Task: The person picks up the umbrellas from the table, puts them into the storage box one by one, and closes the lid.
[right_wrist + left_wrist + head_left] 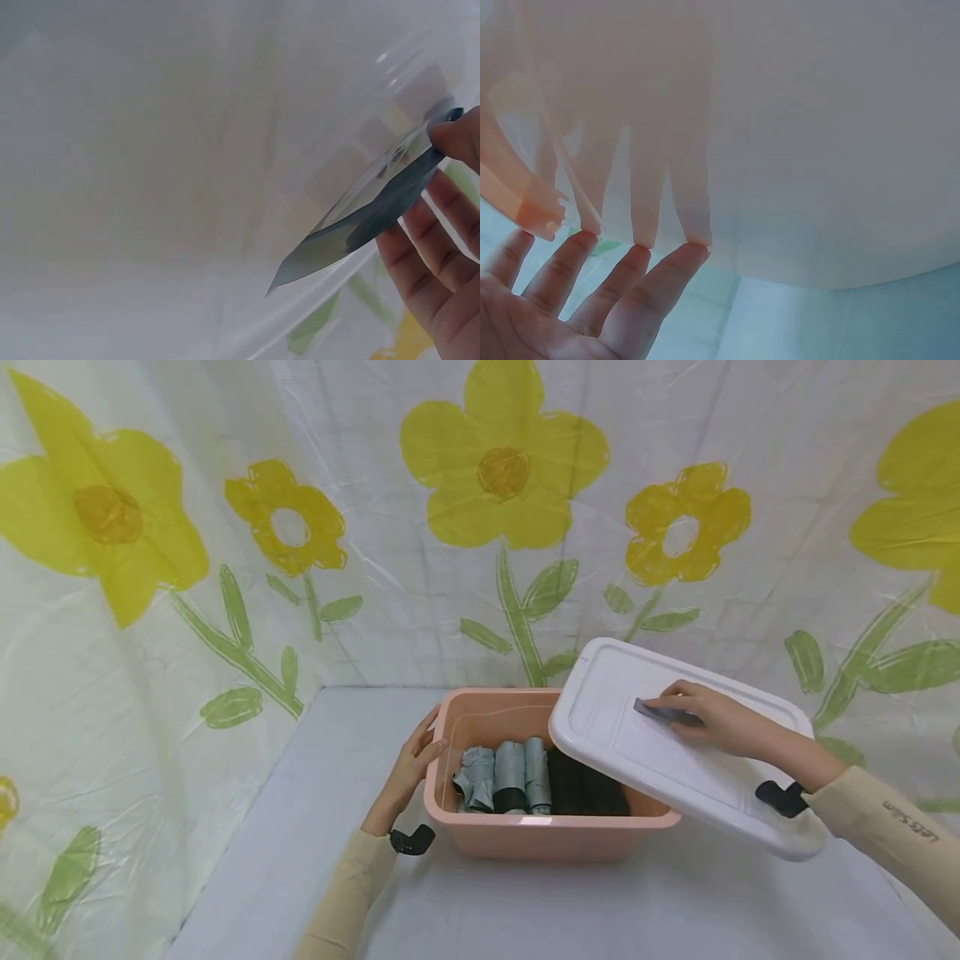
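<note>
A salmon-pink storage bin stands on the table, its left part uncovered. Inside lie several grey-blue rolled bundles, with dark folded items to their right. My left hand is at the bin's left end; in the left wrist view its fingers are spread and fairly straight, tips touching the smooth wall. With my right hand I pinch the grey handle on top of the white lid. Tilted down toward the right, the lid overlaps the bin's right part and hides what lies beneath.
The bin rests on a pale blue-white table. Behind and to the left hangs a white curtain printed with yellow flowers, close to the table's back edge. The lid reaches well past the bin's right side.
</note>
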{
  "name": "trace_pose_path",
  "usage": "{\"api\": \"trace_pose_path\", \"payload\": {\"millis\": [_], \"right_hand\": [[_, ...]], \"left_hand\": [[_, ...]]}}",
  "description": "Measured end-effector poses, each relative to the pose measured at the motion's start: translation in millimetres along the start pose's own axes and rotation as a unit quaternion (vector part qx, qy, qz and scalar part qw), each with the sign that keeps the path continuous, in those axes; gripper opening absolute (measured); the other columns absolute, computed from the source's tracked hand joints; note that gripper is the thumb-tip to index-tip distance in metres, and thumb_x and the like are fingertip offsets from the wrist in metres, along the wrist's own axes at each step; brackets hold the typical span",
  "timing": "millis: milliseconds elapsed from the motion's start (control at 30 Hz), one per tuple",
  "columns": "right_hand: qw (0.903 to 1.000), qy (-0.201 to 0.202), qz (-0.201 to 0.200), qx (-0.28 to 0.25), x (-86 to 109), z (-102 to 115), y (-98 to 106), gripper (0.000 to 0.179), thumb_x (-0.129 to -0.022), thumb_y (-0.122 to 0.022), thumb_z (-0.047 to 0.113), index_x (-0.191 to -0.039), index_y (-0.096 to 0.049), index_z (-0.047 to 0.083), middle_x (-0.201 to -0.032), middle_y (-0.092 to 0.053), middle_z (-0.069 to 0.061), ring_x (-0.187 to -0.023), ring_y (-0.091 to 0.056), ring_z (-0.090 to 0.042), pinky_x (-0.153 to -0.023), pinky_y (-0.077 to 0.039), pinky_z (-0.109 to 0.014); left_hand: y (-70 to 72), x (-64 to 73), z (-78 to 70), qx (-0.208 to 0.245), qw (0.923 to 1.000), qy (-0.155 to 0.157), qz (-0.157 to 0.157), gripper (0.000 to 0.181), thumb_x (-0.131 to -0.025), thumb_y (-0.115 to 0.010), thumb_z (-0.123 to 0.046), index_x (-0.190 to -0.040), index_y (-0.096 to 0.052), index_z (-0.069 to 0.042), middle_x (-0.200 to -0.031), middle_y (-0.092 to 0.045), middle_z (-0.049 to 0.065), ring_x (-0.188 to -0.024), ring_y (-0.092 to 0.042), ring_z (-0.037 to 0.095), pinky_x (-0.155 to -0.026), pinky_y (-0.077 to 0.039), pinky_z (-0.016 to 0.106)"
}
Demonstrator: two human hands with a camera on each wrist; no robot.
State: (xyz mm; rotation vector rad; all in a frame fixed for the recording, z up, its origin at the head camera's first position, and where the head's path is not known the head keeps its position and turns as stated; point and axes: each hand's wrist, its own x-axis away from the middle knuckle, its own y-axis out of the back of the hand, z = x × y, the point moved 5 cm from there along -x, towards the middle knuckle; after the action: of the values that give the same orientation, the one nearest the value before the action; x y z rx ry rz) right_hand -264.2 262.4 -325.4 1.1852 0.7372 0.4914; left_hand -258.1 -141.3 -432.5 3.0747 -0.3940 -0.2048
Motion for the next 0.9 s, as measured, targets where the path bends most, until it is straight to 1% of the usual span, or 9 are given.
{"api": "trace_pose_path", "payload": {"millis": [67,133,233,300,433,533,600,767,900], "right_hand": [[1.0000,0.006,0.003,-0.003,-0.6,2.5,-0.7,0.050,-0.077,-0.070,-0.005,-0.124,-0.059,0.006,-0.107,-0.060,-0.004,-0.098,-0.057,-0.021,-0.074,-0.047,-0.033],[0.9999,0.013,0.007,-0.006,-1.2,4.6,-1.9,0.050,-0.077,-0.070,-0.005,-0.124,-0.059,0.006,-0.108,-0.060,-0.003,-0.098,-0.057,-0.021,-0.075,-0.048,-0.034],[0.9997,0.019,0.012,-0.010,-2.3,8.4,-3.8,0.050,-0.077,-0.070,-0.005,-0.124,-0.059,0.007,-0.108,-0.059,-0.003,-0.099,-0.057,-0.020,-0.077,-0.048,-0.035],[0.9995,0.023,0.015,-0.012,-3.5,10.8,-4.8,0.050,-0.077,-0.070,-0.005,-0.124,-0.059,0.007,-0.109,-0.059,-0.003,-0.099,-0.058,-0.021,-0.078,-0.048,-0.036],[0.9993,0.029,0.020,-0.017,-6.2,15.2,-7.0,0.052,-0.077,-0.069,-0.007,-0.125,-0.059,0.009,-0.109,-0.059,-0.003,-0.100,-0.057,-0.020,-0.079,-0.048,-0.037],[0.9989,0.038,0.020,-0.018,-7.5,16.9,-8.8,0.051,-0.076,-0.068,-0.008,-0.124,-0.060,0.008,-0.109,-0.059,-0.003,-0.100,-0.057,-0.020,-0.080,-0.048,-0.037],[0.9987,0.040,0.025,-0.019,-8.3,17.5,-10.2,0.050,-0.077,-0.068,-0.008,-0.124,-0.060,0.009,-0.109,-0.059,-0.003,-0.101,-0.057,-0.020,-0.080,-0.048,-0.037],[0.9980,0.040,0.046,-0.017,-11.0,21.0,-13.5,0.049,-0.079,-0.067,-0.005,-0.124,-0.060,0.012,-0.110,-0.059,-0.002,-0.102,-0.056,-0.019,-0.081,-0.048,-0.037],[0.9972,0.048,0.056,-0.011,-13.5,25.8,-15.8,0.047,-0.080,-0.067,-0.003,-0.124,-0.061,0.014,-0.110,-0.058,0.000,-0.102,-0.055,-0.017,-0.081,-0.048,-0.037]], "left_hand": [[-0.4,0.4,0.7,-0.001,1.0000,0.003,0.000,0.059,-0.097,-0.045,-0.012,-0.149,-0.019,-0.019,-0.142,-0.037,0.023,-0.109,-0.053,0.020,-0.084,-0.047,0.055],[-0.6,0.7,1.4,-0.003,1.0000,0.005,0.000,0.058,-0.097,-0.044,-0.013,-0.149,-0.019,-0.020,-0.142,-0.037,0.022,-0.113,-0.051,0.028,-0.083,-0.049,0.051],[-0.9,0.8,1.8,-0.001,1.0000,0.008,0.003,0.059,-0.097,-0.044,-0.014,-0.149,-0.018,-0.021,-0.143,-0.036,0.022,-0.119,-0.044,0.043,-0.082,-0.051,0.046],[-0.8,0.5,1.8,0.003,1.0000,0.008,0.004,0.059,-0.097,-0.044,-0.014,-0.149,-0.018,-0.021,-0.143,-0.035,0.022,-0.121,-0.040,0.048,-0.082,-0.050,0.047],[-0.5,-0.2,1.2,0.007,0.9999,0.007,0.004,0.059,-0.097,-0.045,-0.014,-0.149,-0.018,-0.022,-0.144,-0.035,0.022,-0.122,-0.038,0.050,-0.085,-0.046,0.055],[-0.4,-0.1,0.8,0.005,1.0000,0.003,0.004,0.059,-0.097,-0.044,-0.014,-0.149,-0.018,-0.021,-0.144,-0.035,0.023,-0.122,-0.038,0.050,-0.085,-0.046,0.057],[-0.2,0.1,0.7,0.001,1.0000,0.000,0.003,0.059,-0.097,-0.043,-0.013,-0.149,-0.017,-0.020,-0.143,-0.035,0.023,-0.121,-0.039,0.050,-0.084,-0.048,0.053],[0.1,-0.3,1.5,0.000,1.0000,-0.005,0.004,0.059,-0.097,-0.043,-0.013,-0.149,-0.017,-0.019,-0.143,-0.035,0.025,-0.121,-0.040,0.049,-0.079,-0.052,0.036],[0.0,-0.5,2.5,0.005,1.0000,-0.003,0.003,0.059,-0.097,-0.044,-0.014,-0.149,-0.018,-0.020,-0.143,-0.035,0.025,-0.122,-0.039,0.050,-0.078,-0.051,0.031]]}}
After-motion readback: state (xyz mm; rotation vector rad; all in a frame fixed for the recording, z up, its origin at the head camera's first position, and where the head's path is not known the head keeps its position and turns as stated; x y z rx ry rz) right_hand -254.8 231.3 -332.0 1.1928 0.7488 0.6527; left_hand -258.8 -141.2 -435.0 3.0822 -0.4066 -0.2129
